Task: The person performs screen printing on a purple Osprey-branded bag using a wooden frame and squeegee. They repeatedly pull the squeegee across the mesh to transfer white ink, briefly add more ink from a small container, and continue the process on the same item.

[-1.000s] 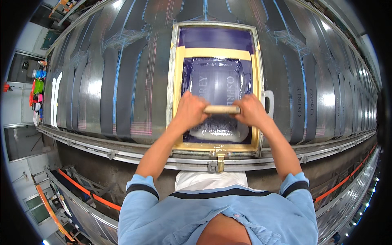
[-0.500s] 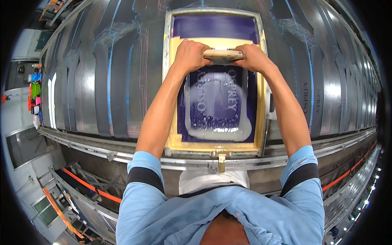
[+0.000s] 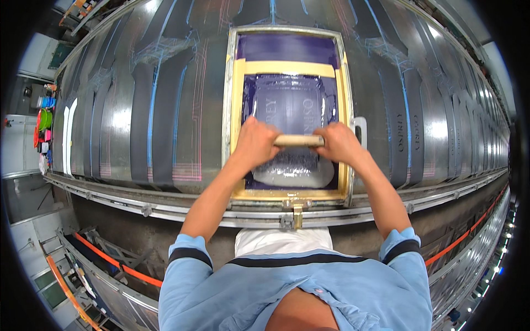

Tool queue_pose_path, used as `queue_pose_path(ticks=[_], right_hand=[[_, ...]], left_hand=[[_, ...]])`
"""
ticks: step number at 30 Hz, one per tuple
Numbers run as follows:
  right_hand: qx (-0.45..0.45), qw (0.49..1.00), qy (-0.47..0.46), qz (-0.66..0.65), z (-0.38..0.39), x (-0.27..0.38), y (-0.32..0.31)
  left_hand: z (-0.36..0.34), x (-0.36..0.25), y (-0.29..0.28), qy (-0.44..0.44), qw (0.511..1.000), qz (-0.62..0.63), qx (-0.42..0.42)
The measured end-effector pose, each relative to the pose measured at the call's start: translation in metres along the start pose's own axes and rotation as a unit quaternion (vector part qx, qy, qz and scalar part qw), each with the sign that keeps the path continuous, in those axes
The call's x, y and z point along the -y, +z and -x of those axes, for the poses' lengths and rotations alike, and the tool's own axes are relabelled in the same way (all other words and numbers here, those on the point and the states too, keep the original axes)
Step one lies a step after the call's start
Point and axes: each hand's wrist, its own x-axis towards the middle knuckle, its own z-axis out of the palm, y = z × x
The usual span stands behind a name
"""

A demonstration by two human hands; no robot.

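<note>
A wooden-handled squeegee (image 3: 298,140) lies across the middle of a purple print screen (image 3: 287,47) in a metal frame edged with yellow tape (image 3: 287,67). My left hand (image 3: 255,142) grips the squeegee's left end and my right hand (image 3: 339,142) grips the right end. A pale glossy band of ink (image 3: 292,175) lies on the screen below the blade, with faint lettering showing above it. A white handle (image 3: 360,134) sticks out from the frame's right side, and a brass-coloured bracket (image 3: 297,212) sits at its near edge.
The long table (image 3: 193,83) carries rows of dark cut panels (image 3: 164,129) with blue and pink lines. A metal rail (image 3: 110,196) runs along its near edge. Coloured containers (image 3: 45,120) stand at the far left, and an orange rail (image 3: 113,259) lies behind me at lower left.
Half a second ago both hands held the squeegee at the screen's upper part; they have now pulled it down toward me to the middle, about where it was one second ago.
</note>
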Motion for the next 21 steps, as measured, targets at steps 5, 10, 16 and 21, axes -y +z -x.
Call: queue_pose_path(ticks=[5,10,16,21], right_hand=[[-0.010,0.999,0.026,-0.026,-0.113,-0.063,-0.055],[0.018,0.996,0.065,-0.063,-0.159,-0.092,-0.065],[0.004,0.993,0.064,-0.096,-0.153,-0.091,-0.053],[-0.024,0.995,0.055,-0.082,-0.071,-0.035,-0.022]], left_hand=[[-0.121,0.065,-0.024,-0.046,0.999,-0.021,0.012],[-0.166,0.096,-0.023,-0.046,0.998,-0.040,0.011],[-0.160,0.100,-0.010,-0.057,0.998,-0.025,-0.008],[-0.075,0.046,0.001,-0.021,0.999,-0.002,-0.024]])
